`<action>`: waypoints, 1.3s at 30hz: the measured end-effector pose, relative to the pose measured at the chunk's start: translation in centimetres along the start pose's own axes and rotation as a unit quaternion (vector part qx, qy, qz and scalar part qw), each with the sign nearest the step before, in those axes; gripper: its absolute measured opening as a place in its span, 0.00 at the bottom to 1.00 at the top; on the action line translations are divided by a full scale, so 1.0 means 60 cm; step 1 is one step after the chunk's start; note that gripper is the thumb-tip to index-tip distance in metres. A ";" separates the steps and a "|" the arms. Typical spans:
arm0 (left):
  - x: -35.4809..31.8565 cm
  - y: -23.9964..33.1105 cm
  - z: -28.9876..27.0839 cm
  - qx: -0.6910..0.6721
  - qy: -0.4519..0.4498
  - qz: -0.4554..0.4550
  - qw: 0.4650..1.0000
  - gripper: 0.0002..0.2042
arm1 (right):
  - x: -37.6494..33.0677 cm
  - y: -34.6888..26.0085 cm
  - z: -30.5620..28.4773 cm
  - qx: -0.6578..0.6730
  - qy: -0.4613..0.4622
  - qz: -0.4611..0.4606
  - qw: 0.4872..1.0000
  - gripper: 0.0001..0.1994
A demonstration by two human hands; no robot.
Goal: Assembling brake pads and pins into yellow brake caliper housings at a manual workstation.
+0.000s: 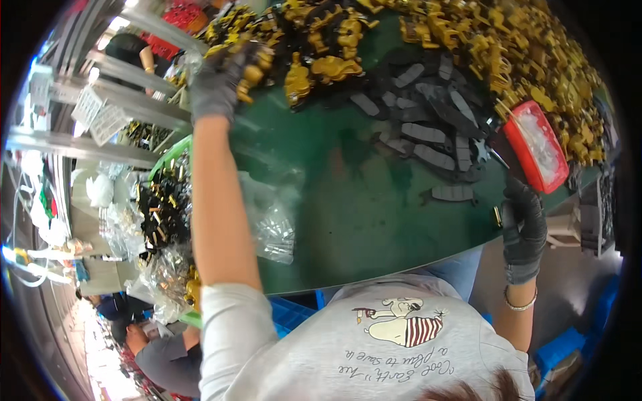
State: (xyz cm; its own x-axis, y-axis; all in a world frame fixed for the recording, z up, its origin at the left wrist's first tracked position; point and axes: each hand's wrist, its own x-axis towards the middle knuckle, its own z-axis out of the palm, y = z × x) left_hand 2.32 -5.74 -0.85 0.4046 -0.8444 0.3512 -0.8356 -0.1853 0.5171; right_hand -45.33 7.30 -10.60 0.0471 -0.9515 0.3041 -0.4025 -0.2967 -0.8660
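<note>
Reaching far – left hand (217,83) gripping yellow part (253,75); right hand (523,224) pinching small pin (497,216).

Green table (348,200); yellow-black parts (468,33), grey strips (428,127), red tray (538,147), clear bags (274,227).

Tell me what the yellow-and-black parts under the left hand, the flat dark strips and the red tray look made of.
Yellow-and-black parts: probably metal with shiny gold finish, judging by glints. Flat dark grey strips: matte, maybe rubber or plastic; unclear. Red rectangular tray: glossy plastic, by its sheen. The gloved left hand grips one part.
</note>
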 end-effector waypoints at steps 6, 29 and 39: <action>0.152 -0.193 0.093 0.200 0.053 -0.008 0.978 0.36 | -0.029 0.007 -0.028 -0.170 0.035 -0.020 0.985 0.16; -0.132 0.226 0.037 0.020 -0.458 0.165 0.873 0.24 | 0.040 0.023 -0.093 -0.289 -0.120 -0.007 0.950 0.14; -0.133 0.342 0.209 -0.148 -0.351 0.211 0.900 0.22 | 0.092 0.083 -0.184 0.282 0.202 0.260 0.901 0.14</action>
State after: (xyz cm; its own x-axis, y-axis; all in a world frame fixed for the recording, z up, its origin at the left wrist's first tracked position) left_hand -22.71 -9.08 -2.82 -0.3470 -0.9371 0.0383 -0.6823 0.2803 0.6752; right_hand -57.14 1.46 -8.83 -0.3957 -0.9006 -0.1800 0.2602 0.0780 -0.9624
